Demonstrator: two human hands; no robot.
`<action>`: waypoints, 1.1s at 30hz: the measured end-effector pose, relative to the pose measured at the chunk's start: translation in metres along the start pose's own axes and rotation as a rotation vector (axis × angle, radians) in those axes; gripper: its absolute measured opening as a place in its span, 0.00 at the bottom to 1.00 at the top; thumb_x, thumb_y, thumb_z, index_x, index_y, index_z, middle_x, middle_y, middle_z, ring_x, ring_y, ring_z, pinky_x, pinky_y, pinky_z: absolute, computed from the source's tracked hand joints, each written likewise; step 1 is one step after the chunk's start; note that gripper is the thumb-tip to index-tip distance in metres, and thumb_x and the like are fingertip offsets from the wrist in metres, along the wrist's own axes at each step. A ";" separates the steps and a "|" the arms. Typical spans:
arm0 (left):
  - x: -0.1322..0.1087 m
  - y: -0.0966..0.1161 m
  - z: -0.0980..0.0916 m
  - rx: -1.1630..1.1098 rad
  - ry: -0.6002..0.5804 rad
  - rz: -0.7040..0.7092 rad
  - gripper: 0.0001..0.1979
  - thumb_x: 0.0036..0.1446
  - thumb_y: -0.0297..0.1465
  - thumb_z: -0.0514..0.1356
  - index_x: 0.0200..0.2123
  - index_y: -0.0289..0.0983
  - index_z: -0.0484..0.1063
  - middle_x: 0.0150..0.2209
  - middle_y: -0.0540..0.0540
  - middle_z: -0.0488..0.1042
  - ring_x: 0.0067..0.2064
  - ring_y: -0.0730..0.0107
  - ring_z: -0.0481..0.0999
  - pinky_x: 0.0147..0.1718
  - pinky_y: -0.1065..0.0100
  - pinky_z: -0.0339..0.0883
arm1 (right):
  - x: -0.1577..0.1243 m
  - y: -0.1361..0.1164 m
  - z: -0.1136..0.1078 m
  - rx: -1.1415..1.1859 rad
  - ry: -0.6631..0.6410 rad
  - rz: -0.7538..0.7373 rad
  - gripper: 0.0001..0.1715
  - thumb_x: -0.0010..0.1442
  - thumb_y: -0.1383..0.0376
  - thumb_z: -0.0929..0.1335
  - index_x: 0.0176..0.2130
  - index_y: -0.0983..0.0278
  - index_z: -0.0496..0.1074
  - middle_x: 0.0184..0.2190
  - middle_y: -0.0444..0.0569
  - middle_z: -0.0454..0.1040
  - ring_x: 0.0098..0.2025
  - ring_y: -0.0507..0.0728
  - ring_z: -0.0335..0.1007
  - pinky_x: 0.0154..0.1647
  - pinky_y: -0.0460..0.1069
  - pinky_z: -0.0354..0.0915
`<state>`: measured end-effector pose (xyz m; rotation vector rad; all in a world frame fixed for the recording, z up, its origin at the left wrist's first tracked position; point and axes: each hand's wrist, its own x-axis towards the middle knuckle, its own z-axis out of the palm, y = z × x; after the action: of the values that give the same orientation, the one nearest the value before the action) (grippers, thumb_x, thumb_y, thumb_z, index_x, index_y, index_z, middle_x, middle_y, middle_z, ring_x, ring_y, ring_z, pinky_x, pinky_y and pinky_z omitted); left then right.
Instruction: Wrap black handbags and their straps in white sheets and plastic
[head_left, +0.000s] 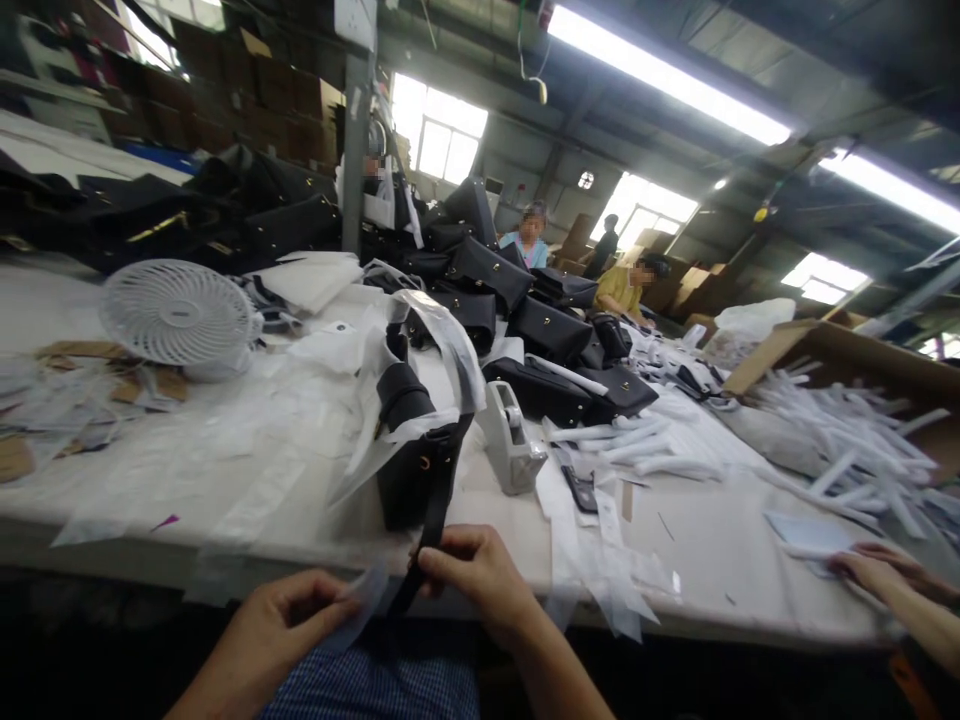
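A black handbag stands on the table in front of me, white wrapping sheet around its upper part. Its black strap runs down over the table's front edge. My right hand pinches that strap between thumb and fingers. To its left, my left hand is closed on a thin translucent sheet beside the strap's lower end. More clear wrapping covers the strap's upper loop. Right behind the bag sits a white tape dispenser.
A white fan stands at left near paper scraps. Black bags are piled behind. White rolled tubes lie at right, with more in a cardboard box. A co-worker's hands hold a pale sheet at far right.
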<state>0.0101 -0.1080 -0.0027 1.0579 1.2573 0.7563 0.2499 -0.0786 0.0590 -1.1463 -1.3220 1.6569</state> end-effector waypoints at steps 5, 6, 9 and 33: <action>-0.009 0.003 0.003 0.047 0.041 0.015 0.20 0.43 0.50 0.70 0.24 0.38 0.78 0.24 0.49 0.79 0.29 0.63 0.77 0.29 0.71 0.69 | -0.004 -0.003 0.012 0.123 0.132 -0.060 0.19 0.57 0.53 0.75 0.36 0.67 0.82 0.21 0.46 0.75 0.24 0.49 0.66 0.29 0.43 0.61; -0.010 0.005 0.004 0.063 0.038 0.018 0.19 0.43 0.49 0.70 0.24 0.38 0.78 0.24 0.49 0.79 0.29 0.63 0.77 0.30 0.71 0.68 | -0.004 -0.002 0.014 0.144 0.158 -0.071 0.19 0.57 0.53 0.75 0.37 0.67 0.82 0.22 0.46 0.75 0.24 0.48 0.66 0.29 0.43 0.61; -0.011 0.009 0.005 0.103 0.012 0.028 0.18 0.45 0.48 0.68 0.26 0.38 0.79 0.26 0.49 0.80 0.31 0.62 0.77 0.30 0.71 0.68 | -0.002 -0.001 0.015 0.192 0.229 -0.097 0.18 0.58 0.54 0.75 0.38 0.67 0.82 0.22 0.46 0.75 0.25 0.48 0.66 0.28 0.42 0.61; -0.009 0.014 0.008 0.061 -0.041 0.014 0.17 0.44 0.47 0.70 0.26 0.39 0.82 0.26 0.47 0.82 0.31 0.59 0.80 0.33 0.68 0.72 | -0.004 -0.010 0.024 -0.109 0.220 -0.115 0.20 0.58 0.52 0.74 0.32 0.68 0.81 0.21 0.45 0.74 0.25 0.51 0.68 0.28 0.44 0.62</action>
<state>0.0179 -0.1124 0.0137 1.1278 1.2454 0.7071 0.2287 -0.0883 0.0716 -1.2529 -1.3231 1.3488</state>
